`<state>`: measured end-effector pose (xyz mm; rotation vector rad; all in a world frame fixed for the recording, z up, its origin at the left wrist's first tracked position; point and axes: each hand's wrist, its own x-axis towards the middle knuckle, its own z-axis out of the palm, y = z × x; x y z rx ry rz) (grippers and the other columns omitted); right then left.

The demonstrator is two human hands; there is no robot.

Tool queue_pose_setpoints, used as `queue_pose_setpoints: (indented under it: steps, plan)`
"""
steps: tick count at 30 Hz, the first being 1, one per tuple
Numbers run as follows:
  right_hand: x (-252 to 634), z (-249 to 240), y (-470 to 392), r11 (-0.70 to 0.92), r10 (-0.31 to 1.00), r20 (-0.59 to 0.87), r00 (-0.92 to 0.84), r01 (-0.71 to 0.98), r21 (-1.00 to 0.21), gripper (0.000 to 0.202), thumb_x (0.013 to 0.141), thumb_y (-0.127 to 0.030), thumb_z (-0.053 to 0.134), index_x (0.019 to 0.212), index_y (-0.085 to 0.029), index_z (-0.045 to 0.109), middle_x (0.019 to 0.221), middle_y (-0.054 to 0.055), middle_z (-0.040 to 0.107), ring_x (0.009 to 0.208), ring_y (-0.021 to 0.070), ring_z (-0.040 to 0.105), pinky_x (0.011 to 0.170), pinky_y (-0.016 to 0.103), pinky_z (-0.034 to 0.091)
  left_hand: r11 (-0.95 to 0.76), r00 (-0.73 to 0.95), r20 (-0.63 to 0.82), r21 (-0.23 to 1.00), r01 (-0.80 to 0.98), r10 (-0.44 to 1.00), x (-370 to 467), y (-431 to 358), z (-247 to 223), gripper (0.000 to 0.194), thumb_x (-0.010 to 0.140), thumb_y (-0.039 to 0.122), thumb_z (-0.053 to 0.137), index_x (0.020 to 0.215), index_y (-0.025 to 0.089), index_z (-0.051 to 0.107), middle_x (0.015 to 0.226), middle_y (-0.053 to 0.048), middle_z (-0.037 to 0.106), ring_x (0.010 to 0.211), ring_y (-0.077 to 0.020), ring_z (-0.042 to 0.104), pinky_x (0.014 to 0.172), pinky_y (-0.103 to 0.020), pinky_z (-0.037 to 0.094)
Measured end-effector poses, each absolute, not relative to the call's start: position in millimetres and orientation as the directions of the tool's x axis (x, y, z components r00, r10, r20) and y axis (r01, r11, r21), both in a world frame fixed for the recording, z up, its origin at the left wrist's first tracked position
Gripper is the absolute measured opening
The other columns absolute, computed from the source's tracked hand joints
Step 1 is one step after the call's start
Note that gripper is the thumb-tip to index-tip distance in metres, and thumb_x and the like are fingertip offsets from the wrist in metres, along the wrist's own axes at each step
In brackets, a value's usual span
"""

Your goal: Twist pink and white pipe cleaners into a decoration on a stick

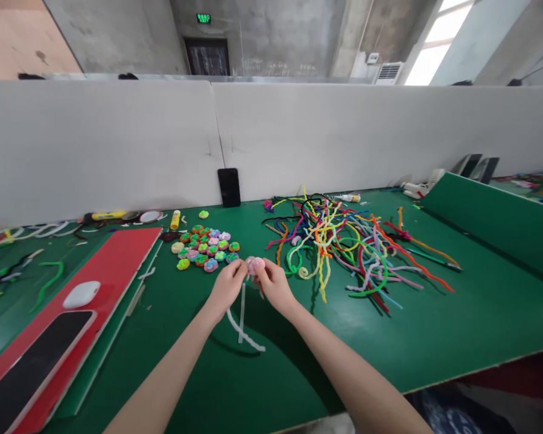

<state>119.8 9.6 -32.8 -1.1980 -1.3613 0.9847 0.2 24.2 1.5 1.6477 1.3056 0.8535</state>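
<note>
A small pale pink pipe-cleaner flower [256, 264] is pinched between my two hands above the green table [185, 367]. My left hand [227, 283] has its fingers closed at the flower's left side. My right hand [275, 284] grips its right side with thumb and fingers. Below the left hand a white pipe cleaner [245, 336] curves down to the right; its upper end is hidden by the hand. Beside it runs a thin, pale straight strip [242, 313]. Just beyond my left hand lies a cluster of several finished-looking coloured pipe-cleaner flowers [208, 247].
A tangled heap of coloured pipe cleaners [330, 235] lies to the right. A phone [229, 188] leans on the white partition [117, 144]. On the left, a red board [113, 271] carries another phone [40, 361] and a white case [82, 295]. A green panel [493, 223] slopes at right.
</note>
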Motion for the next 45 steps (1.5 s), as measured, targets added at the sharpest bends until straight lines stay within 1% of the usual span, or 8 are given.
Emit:
queue_pose_setpoints:
  steps: [5,11,25,29,35,38,42,45]
  plan:
    - [115,-35,8,0.136,0.976,0.149,0.159,0.089,-0.987,0.04,0.083,-0.054,0.03,0.067,-0.02,0.044,0.052,-0.002,0.041,0.045,0.0111,0.037,0.043,0.022,0.029,-0.126,0.127,0.086,0.927,0.354,0.988,16,20,-17,0.025,0.083,0.038,0.033,0.078,0.019,0.049,0.071,0.0,0.052,0.069,-0.0141,0.052,0.065,-0.025,0.041]
    - [118,-32,4,0.187,0.972,0.215,0.095,0.239,-0.953,0.036,0.086,-0.046,0.03,0.065,-0.02,0.044,0.053,-0.002,0.042,0.049,0.0116,0.039,0.049,0.023,0.031,-0.066,0.122,0.032,0.955,0.29,0.992,19,13,-24,0.028,0.085,0.039,0.03,0.085,0.018,0.049,0.074,-0.002,0.054,0.076,-0.0157,0.054,0.069,-0.026,0.043]
    - [113,-27,-4,0.151,0.981,0.178,0.077,0.276,-0.949,0.038,0.087,-0.046,0.026,0.065,-0.02,0.042,0.053,-0.002,0.039,0.047,0.0116,0.036,0.047,0.024,0.028,-0.236,0.14,0.19,0.828,0.509,0.972,20,0,-17,0.025,0.088,0.035,0.023,0.071,0.021,0.035,0.062,0.001,0.047,0.057,-0.0144,0.048,0.055,-0.025,0.034]
    - [113,-28,-3,0.165,0.977,0.187,0.101,0.192,-0.967,0.038,0.086,-0.048,0.029,0.065,-0.02,0.042,0.056,-0.001,0.042,0.05,0.0113,0.039,0.049,0.024,0.031,-0.271,0.15,0.226,0.786,0.555,0.962,19,-1,-15,0.025,0.088,0.034,0.023,0.07,0.021,0.036,0.063,0.001,0.047,0.059,-0.0145,0.048,0.056,-0.025,0.033]
    - [121,-27,6,-0.008,0.992,0.005,-0.124,-0.103,-0.995,0.038,0.08,-0.056,0.036,0.07,-0.02,0.042,0.045,-0.008,0.034,0.035,0.0067,0.033,0.036,0.02,0.033,-0.175,0.202,0.095,0.887,0.427,0.975,11,6,-11,0.028,0.084,0.039,0.034,0.063,0.02,0.038,0.054,0.005,0.04,0.05,-0.01,0.039,0.05,-0.022,0.03]
    - [127,-24,9,-0.027,0.976,0.004,-0.219,-0.139,-0.99,0.037,0.074,-0.055,0.047,0.073,-0.019,0.045,0.049,-0.007,0.041,0.037,0.0056,0.037,0.036,0.018,0.036,-0.042,0.204,-0.027,0.944,0.327,0.978,5,9,-6,0.029,0.081,0.042,0.037,0.063,0.019,0.04,0.053,0.005,0.037,0.049,-0.0087,0.036,0.047,-0.021,0.028]
    - [130,-22,8,-0.048,0.959,-0.011,-0.283,-0.123,-0.991,0.037,0.074,-0.053,0.049,0.066,-0.017,0.046,0.053,-0.005,0.047,0.039,0.0051,0.041,0.037,0.017,0.037,0.253,0.376,-0.269,0.963,0.093,0.887,-2,9,2,0.032,0.077,0.049,0.042,0.073,0.017,0.045,0.053,0.008,0.029,0.042,-0.0051,0.025,0.04,-0.018,0.018]
    - [130,-22,7,-0.062,0.967,-0.03,-0.254,-0.118,-0.991,0.036,0.076,-0.051,0.048,0.065,-0.017,0.047,0.052,-0.004,0.049,0.038,0.0052,0.041,0.036,0.017,0.035,0.358,0.477,-0.296,0.933,-0.042,0.827,-6,9,4,0.03,0.076,0.047,0.045,0.071,0.017,0.043,0.052,0.009,0.023,0.04,-0.0035,0.017,0.039,-0.018,0.012]
